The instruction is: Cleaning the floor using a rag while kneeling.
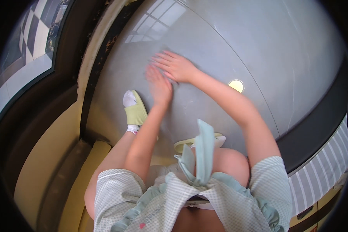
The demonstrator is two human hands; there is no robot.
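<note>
Both bare hands hang low over the glossy grey floor [203, 107], close beside each other. My left hand [160, 87] is blurred, with its fingers stretched out and nothing visible in it. Just above it in the picture, my right hand [177, 67] lies flat with the fingers slightly apart, the thumb side near the left fingertips. A small dark blurred shape shows by the right thumb; what it is cannot be told. Whether the palms touch the floor is unclear.
Green slippers [135, 116] with white socks are on my feet. A round yellow-white disc [236, 86] marks the floor. A worn door frame [97, 66] stands at left, with a checkered surface [36, 34] beyond. Grey-striped fabric [319, 171] over a dark edge [304, 145] is at right.
</note>
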